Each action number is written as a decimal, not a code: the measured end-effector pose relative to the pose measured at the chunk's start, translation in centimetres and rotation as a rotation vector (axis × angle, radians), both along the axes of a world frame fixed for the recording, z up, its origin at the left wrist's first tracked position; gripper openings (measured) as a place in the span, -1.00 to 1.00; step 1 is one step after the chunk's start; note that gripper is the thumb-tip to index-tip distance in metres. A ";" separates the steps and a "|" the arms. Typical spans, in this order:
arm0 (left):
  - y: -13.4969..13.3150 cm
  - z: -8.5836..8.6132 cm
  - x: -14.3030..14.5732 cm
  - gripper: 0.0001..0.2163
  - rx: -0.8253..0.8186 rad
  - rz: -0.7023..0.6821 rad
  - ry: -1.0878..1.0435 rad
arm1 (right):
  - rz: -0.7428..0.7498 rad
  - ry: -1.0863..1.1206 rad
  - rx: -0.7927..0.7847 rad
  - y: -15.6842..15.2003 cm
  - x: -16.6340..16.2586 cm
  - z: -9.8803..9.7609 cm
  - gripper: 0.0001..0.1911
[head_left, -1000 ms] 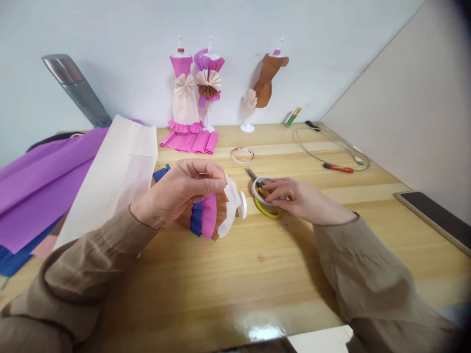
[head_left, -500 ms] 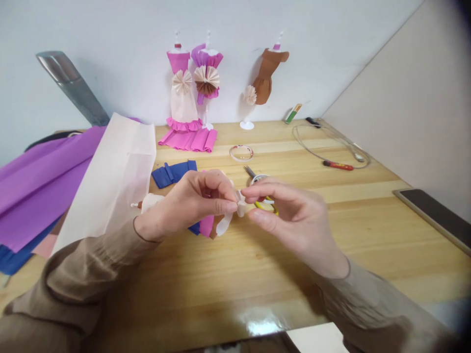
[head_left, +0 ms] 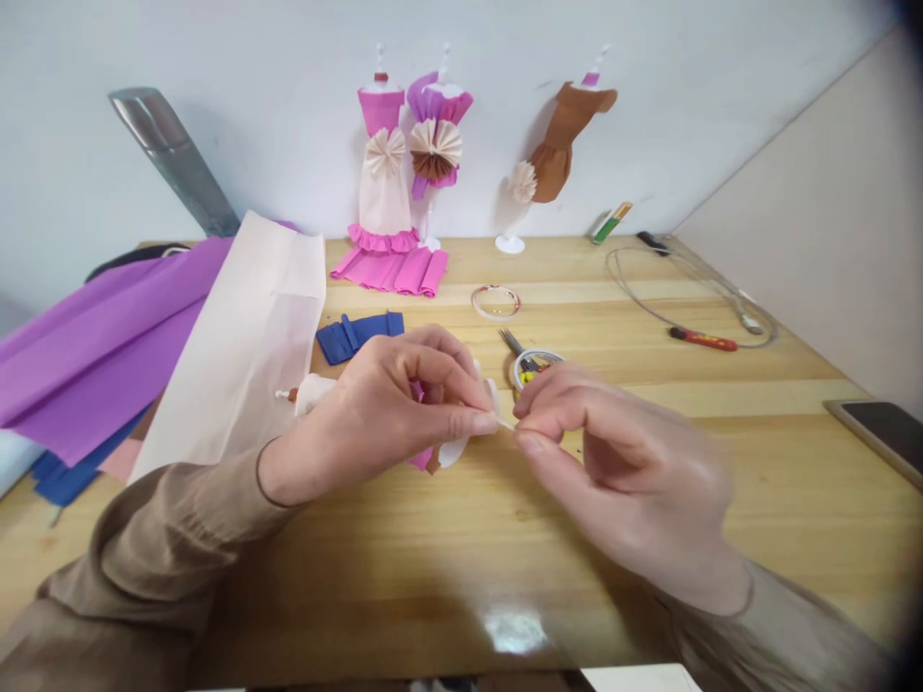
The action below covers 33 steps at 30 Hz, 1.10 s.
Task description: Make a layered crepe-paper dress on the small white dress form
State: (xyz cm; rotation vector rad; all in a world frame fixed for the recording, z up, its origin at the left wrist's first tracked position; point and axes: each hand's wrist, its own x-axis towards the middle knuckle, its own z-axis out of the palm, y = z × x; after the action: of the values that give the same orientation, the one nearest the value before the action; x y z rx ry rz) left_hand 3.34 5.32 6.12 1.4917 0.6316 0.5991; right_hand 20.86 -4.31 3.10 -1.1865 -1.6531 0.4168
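My left hand (head_left: 389,413) is over the middle of the table, thumb and forefinger pinched on one end of a thin whitish strip (head_left: 507,425). My right hand (head_left: 635,471) pinches the strip's other end, so it spans the small gap between the fingertips. What the strip is made of cannot be made out. Behind my left hand lies a small dress form (head_left: 314,392) with a pale top, mostly hidden. White paper (head_left: 453,452) and bits of pink and brown show below my left fingers. Scissors (head_left: 520,351) and a white ring (head_left: 537,356) lie just beyond my right hand, partly covered.
Dressed miniature forms (head_left: 382,183) stand along the wall, with pleated pink paper (head_left: 393,271) before them. Folded blue paper (head_left: 359,336), a bangle-like ring (head_left: 496,302), purple sheets (head_left: 130,336), a cable (head_left: 649,308), a red-handled tool (head_left: 703,338) and a phone (head_left: 884,432) lie around.
My right finger and thumb have closed and drawn slightly right, stretching the whitish piece into a thin strip. My left hand keeps its pinch. The whole scene has shifted right in view.
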 end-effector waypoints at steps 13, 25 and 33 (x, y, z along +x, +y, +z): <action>4.7 1.8 -3.6 -0.81 0.858 -0.015 0.077 | -0.112 -0.225 0.068 2.1 0.9 1.6 -0.79; 4.6 -1.7 -1.7 -0.75 1.649 -0.316 0.544 | -0.199 -0.332 -0.079 3.2 1.2 1.5 -0.78; 4.7 -3.0 -1.2 -0.75 1.624 -0.273 0.488 | -0.121 -0.403 -0.065 3.5 1.4 1.0 -0.77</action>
State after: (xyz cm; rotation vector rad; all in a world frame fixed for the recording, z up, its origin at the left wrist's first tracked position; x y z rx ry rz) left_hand 2.17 10.04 3.13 3.2460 0.1769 0.5014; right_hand 22.24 -0.77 4.12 -1.4823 -1.9045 0.1607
